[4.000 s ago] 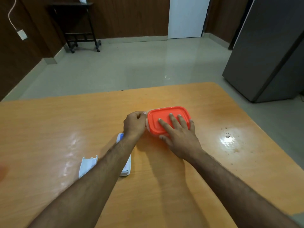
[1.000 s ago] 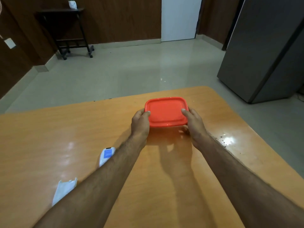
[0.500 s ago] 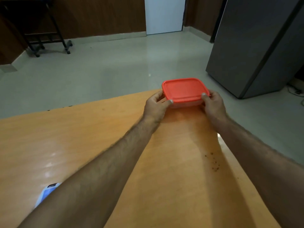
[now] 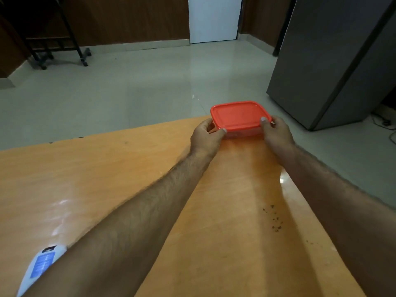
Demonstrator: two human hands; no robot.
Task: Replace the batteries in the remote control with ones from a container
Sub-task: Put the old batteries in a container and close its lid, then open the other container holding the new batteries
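Container (image 4: 240,125), clear body w/ orange-red lid (image 4: 239,114), sits at the far edge of the wooden table (image 4: 107,179), toward the far right corner; lid on and closed. Both hands on it, one per short end. Left hand (image 4: 205,139): thumb tip lies on the near left lid rim, remaining fingers curl round the left end, so it pinches that end betw. thumb and fingers. Right hand (image 4: 277,133): thumb tip on the near right lid rim, fingers wrap the right end, same pinch. Both forearms reach out long across the tabletop from the near edge. Can't tell whether the container base rests on the table or is raised slightly; contents not visible thru the lid. Remote control (image 4: 40,266), white w/ blue label patch, lies at near left of table, well apart from container, partly hidden under the left forearm. Dark specks (image 4: 275,219) scattered on table surface near the right forearm. Beyond table: pale tiled floor (image 4: 139,82), grey fridge (image 4: 334,61) at right, white door (image 4: 214,18) in the far wall, dark metal stand (image 4: 53,39) at far left.
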